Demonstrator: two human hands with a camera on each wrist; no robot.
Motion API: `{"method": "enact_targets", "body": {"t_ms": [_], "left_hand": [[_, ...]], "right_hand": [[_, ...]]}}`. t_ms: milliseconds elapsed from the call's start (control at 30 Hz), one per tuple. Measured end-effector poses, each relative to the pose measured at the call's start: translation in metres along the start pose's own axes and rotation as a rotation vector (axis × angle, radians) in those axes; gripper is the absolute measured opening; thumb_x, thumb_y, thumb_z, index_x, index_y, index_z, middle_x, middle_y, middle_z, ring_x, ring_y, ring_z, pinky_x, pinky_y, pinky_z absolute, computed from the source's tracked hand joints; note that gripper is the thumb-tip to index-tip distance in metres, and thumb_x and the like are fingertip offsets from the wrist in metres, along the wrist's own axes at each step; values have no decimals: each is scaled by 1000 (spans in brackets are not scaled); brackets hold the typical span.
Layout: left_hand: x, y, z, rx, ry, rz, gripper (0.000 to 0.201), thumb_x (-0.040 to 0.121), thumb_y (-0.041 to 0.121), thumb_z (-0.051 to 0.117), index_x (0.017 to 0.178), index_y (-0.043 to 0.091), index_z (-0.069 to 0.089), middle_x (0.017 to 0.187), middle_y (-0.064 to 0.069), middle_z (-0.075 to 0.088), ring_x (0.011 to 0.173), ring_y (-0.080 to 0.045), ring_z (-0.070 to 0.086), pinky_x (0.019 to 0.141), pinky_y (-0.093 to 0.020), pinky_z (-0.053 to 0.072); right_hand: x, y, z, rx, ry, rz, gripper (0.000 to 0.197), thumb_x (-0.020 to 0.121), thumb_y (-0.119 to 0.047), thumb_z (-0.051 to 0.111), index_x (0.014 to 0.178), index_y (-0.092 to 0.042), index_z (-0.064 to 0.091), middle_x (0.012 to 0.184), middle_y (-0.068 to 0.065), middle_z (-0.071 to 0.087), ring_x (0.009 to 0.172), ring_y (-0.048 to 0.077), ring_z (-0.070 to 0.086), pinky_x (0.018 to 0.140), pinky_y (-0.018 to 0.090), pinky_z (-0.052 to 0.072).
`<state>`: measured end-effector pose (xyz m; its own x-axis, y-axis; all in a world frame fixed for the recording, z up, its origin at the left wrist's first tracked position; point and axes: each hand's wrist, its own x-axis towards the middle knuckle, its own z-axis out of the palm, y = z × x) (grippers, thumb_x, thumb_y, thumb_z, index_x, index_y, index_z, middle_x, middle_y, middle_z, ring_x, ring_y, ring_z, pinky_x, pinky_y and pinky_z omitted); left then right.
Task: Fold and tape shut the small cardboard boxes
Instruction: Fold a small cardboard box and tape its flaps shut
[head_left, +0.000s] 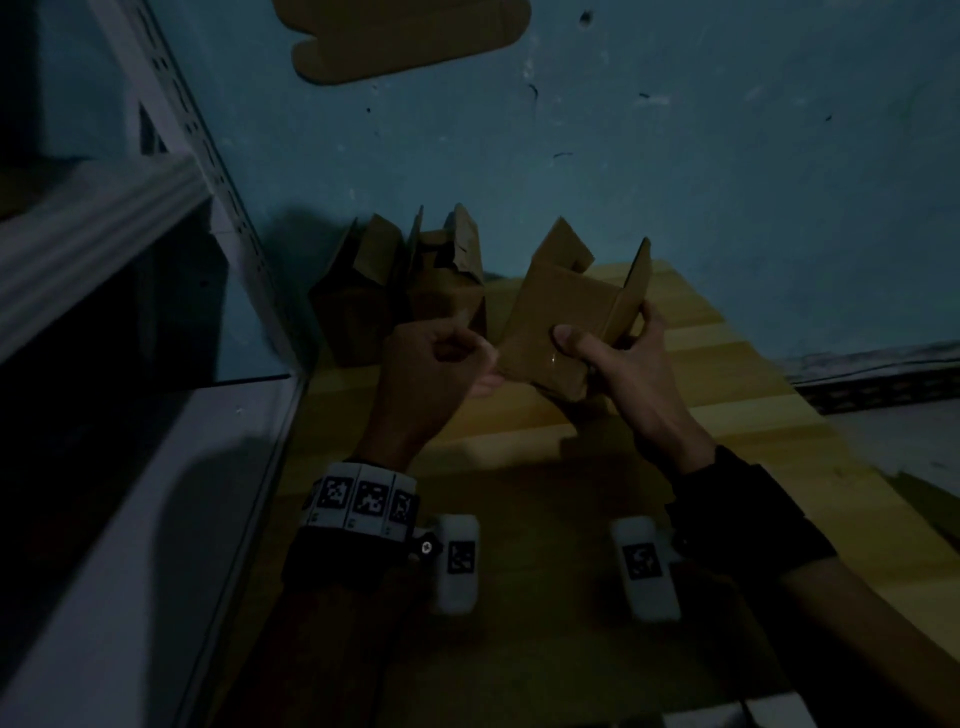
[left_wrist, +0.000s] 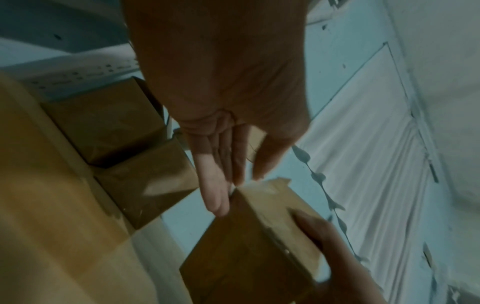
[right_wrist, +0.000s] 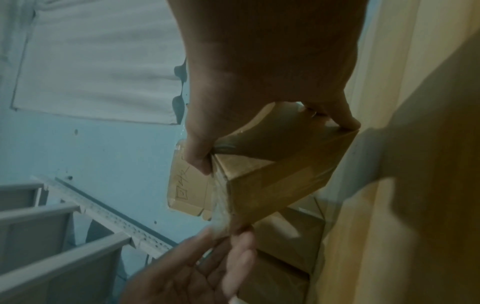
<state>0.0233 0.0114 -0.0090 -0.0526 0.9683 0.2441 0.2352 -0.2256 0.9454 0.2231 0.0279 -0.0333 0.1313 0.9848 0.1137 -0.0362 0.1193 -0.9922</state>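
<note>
r hand (head_left: 618, 358) clamped on box (head_left: 550, 322); l hand (head_left: 441, 358) pinching clear tape (right_wrist: 221, 216) — risk: tape wrinkles or self-sticks if tension drops.

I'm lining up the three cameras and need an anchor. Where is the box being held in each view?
Head: box at centre, in the right hand, flaps up.
Left wrist: box at bottom centre, below the left hand's fingers.
Right wrist: box at centre, under the right hand.
Shared landmark: the two boxes standing by the blue wall.
</note>
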Motion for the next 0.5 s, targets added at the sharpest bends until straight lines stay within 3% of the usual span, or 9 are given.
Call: {"method": "enact_targets", "body": {"t_ms": [67, 100, 200, 300, 400, 500], "left_hand": [[-1, 7, -2, -119, -41, -62, 12, 93, 11, 65, 87, 2, 69, 82, -15, 72, 68, -21, 74, 58, -29, 59], [-1, 8, -2, -144, -52, -81, 18, 90, 20, 68, 89, 2, 70, 83, -14, 73, 70, -20, 74, 59, -28, 59], [-1, 2, 2, 121, 10, -3, 31, 73, 33, 85, 92, 12, 72, 88, 0, 74, 82, -11, 73, 70, -27, 60], [-2, -3, 6, 282, 98, 117, 37, 63, 29, 92, 91, 16, 73, 88, 6, 72, 83, -4, 69, 70, -22, 58], [-1, -5, 4, 260, 108, 190, 32, 62, 21, 92, 88, 15, 74, 86, 6, 72, 81, -4, 69, 69, -20, 58], [0, -7, 2, 229, 130, 217, 24, 67, 14, 90, 87, 13, 77, 83, 8, 73, 78, -2, 70, 70, -19, 58]], "right_hand": [[-1, -3, 0, -2, 10, -15, 116, 62, -46, 93, 152, -27, 22, 129, 0, 64, 111, 17, 69, 93, 39, 60], [-1, -4, 0, -8, 14, -23, 116, 61, -46, 90, 152, -28, 21, 128, -1, 64, 110, 15, 69, 90, 34, 61], [-3, -6, 1, -29, -5, -28, 108, 69, -36, 88, 152, -28, 19, 125, -5, 62, 106, 9, 68, 73, 18, 59], [-5, -4, 4, -80, -39, -62, 102, 67, -34, 90, 144, -33, 23, 132, -3, 58, 113, 7, 64, 75, 11, 57], [-7, -3, 5, -97, -62, -63, 110, 68, -33, 90, 153, -27, 19, 136, 0, 55, 114, 6, 60, 72, 8, 55], [-6, -2, 5, -97, -70, -66, 116, 64, -39, 90, 154, -28, 17, 138, 1, 54, 118, 10, 61, 75, 13, 57]]}}
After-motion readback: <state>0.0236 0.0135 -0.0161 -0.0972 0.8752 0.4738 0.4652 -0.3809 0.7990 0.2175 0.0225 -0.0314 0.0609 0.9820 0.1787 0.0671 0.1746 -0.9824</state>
